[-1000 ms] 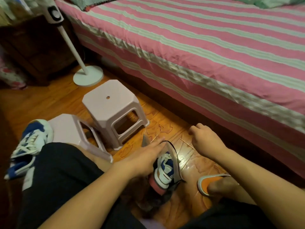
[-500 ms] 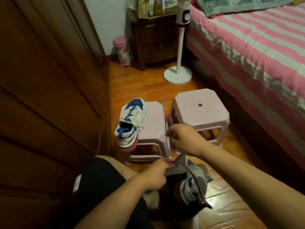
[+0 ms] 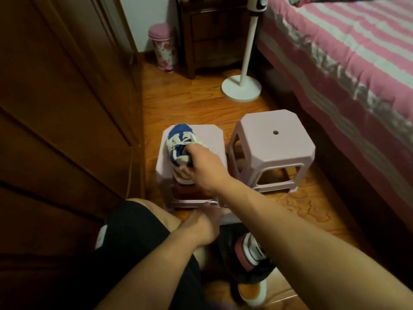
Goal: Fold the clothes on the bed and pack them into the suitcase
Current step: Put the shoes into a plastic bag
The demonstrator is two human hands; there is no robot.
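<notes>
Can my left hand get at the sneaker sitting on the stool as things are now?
Probably not freely: the left hand grips the dark bag low down, and the right hand already grips the sneaker on the stool.

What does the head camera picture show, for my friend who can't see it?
The right hand grips a blue and white sneaker lying on a pink stool. The left hand holds a dark bag with another sneaker inside.

Shoe (image 3: 178, 146) on left stool (image 3: 212, 139), bed (image 3: 348, 54) right.
</notes>
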